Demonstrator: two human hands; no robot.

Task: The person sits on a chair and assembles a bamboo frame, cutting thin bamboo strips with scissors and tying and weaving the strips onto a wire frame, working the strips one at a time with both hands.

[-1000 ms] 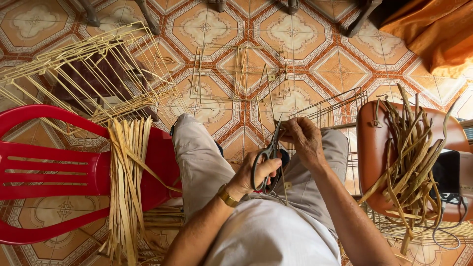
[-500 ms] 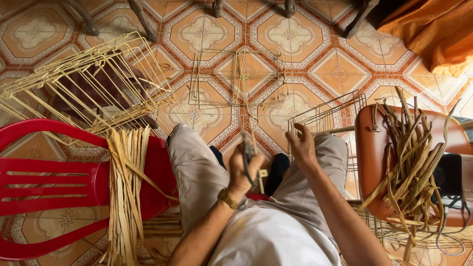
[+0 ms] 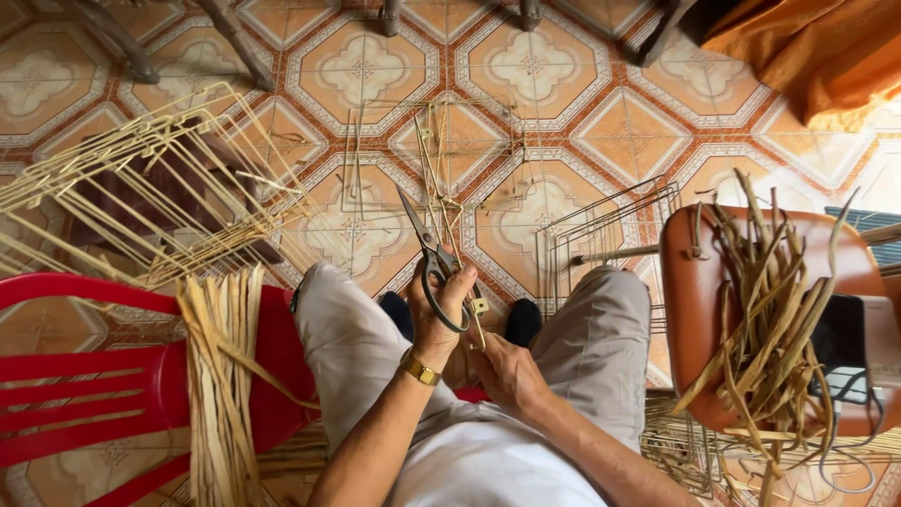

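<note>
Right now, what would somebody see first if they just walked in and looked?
Probably the scissors, held up in the left hand at the middle, blades pointing away over the patterned floor tiles. Next, the red plastic chair at the left with pale flat strips draped over it, and the brown stool at the right piled with dried reeds.

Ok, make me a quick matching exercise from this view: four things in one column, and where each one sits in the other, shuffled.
Things:
1 scissors
2 flat pale strips
3 dark curled strips
4 orange cloth

Places:
A draped over the red chair
B top right corner
C in the left hand
D piled on the brown chair

Pairs: 1-C, 2-A, 3-D, 4-B
</note>
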